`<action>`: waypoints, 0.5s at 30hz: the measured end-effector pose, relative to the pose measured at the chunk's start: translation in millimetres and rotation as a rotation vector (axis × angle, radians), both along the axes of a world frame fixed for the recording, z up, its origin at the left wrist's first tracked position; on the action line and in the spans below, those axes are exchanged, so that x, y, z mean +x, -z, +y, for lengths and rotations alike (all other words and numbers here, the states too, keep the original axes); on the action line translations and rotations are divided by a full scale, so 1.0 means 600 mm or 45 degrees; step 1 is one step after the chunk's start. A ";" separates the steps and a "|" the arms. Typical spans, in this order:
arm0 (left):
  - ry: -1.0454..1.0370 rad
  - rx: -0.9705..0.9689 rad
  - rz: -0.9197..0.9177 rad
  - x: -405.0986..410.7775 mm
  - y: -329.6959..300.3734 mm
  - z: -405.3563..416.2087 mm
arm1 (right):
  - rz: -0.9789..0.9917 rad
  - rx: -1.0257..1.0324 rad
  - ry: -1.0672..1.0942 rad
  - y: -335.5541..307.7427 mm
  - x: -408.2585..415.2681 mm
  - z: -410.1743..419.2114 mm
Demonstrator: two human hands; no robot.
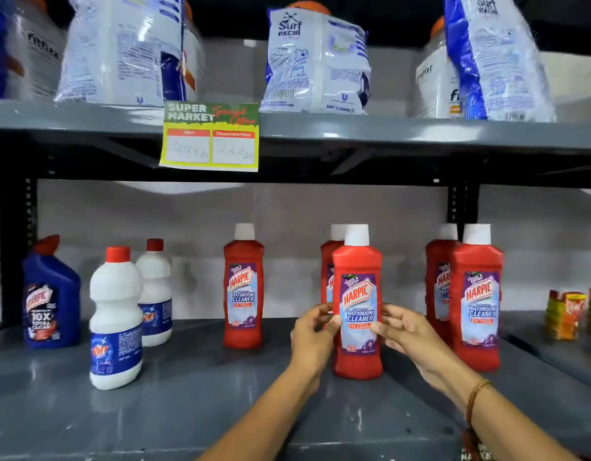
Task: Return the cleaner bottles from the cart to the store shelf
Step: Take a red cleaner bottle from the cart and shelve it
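Bottle placement, front of lower shelf.
Red Harpic bottle stands upright on grey shelf, another red bottle directly behind. Left hand and right hand pinch its sides at label height. Advice: square label forward, confirm base flat, release both sides evenly.

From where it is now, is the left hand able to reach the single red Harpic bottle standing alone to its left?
Probably yes. The left hand has bare grey shelf between it and the lone red Harpic bottle; nothing stands in that gap.
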State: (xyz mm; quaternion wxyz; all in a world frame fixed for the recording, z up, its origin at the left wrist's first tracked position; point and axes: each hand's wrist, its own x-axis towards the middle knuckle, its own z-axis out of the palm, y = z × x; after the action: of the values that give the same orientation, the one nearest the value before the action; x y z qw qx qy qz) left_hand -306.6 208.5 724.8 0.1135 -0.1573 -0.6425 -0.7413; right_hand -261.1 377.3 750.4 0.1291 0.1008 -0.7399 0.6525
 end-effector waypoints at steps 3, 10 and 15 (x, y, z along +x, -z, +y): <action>-0.061 -0.032 0.007 -0.005 0.003 -0.009 | -0.014 0.007 -0.012 0.001 -0.011 -0.006; -0.054 -0.032 -0.035 0.004 -0.004 -0.017 | -0.020 0.015 -0.020 0.004 -0.017 -0.012; -0.043 -0.053 -0.076 0.009 -0.007 -0.020 | -0.040 0.010 -0.017 0.007 -0.021 -0.012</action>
State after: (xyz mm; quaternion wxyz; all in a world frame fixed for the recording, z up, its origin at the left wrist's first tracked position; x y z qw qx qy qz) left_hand -301.0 196.7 729.1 0.1034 -0.1266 -0.6636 -0.7300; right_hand -273.9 370.3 746.5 0.1127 0.0959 -0.7437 0.6520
